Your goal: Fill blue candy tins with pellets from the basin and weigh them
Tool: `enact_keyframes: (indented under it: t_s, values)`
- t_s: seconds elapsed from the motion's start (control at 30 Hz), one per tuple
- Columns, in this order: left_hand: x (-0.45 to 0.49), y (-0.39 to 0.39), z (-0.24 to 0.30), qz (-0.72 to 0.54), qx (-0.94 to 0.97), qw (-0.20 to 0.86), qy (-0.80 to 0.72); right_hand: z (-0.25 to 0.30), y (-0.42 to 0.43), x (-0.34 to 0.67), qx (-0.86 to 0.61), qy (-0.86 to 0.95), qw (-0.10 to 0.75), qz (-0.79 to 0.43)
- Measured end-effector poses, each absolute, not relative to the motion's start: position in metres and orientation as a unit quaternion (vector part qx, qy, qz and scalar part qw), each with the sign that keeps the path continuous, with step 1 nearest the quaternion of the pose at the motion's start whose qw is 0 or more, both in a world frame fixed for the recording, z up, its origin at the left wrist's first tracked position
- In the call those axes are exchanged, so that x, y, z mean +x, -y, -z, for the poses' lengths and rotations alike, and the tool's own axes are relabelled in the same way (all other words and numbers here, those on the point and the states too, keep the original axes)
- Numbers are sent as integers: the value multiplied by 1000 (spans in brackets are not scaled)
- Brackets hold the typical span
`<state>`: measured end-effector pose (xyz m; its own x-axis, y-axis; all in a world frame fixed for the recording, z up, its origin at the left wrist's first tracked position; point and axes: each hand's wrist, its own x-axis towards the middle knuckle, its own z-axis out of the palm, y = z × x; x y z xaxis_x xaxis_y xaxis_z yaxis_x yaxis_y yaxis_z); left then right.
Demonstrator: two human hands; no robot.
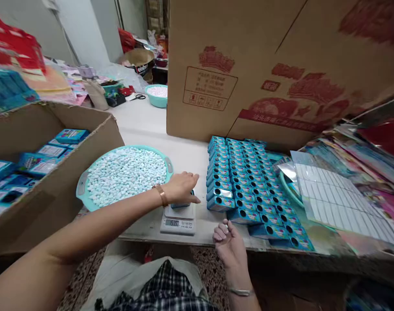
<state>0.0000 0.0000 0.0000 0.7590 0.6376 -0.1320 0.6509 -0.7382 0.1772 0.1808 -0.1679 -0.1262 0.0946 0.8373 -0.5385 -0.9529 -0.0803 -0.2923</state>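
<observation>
My left hand [183, 187] reaches over a small digital scale [178, 220] and grips a little blue box [181, 204] that stands on its platform. My right hand [228, 242] hovers at the table's front edge, fingers curled in, palm up; whether anything lies in it I cannot make out. To the right, several rows of small blue boxes [245, 181] with round holes lie packed together. A teal basin [82, 186] heaped with small white-blue candies [125, 172] sits left of the scale.
A big cardboard carton [274, 65] stands behind the boxes. An open carton [54, 190] with blue boxes is at left. Label sheets [339, 198] and colourful packaging lie at right. Farther back stand another teal bowl [157, 96] and scissors [137, 97].
</observation>
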Motion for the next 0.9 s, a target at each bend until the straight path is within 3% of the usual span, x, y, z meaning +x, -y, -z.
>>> enact_keyframes:
  t_s: [0.17,0.33,0.57,0.7,0.9]
  values:
    - [0,-8,-1,50,932,105,-344,133,178,185,-374,-68,674,-633]
    - [-16,-6,6,94,912,141,-373,99,152,165,-500,148,656,-546]
    - [-36,6,11,70,892,176,-411,50,83,135,-590,554,462,-362]
    - [-47,9,12,53,885,180,-427,54,69,129,-621,612,377,-312]
    - [-46,9,18,38,887,191,-418,57,69,129,-632,621,357,-296]
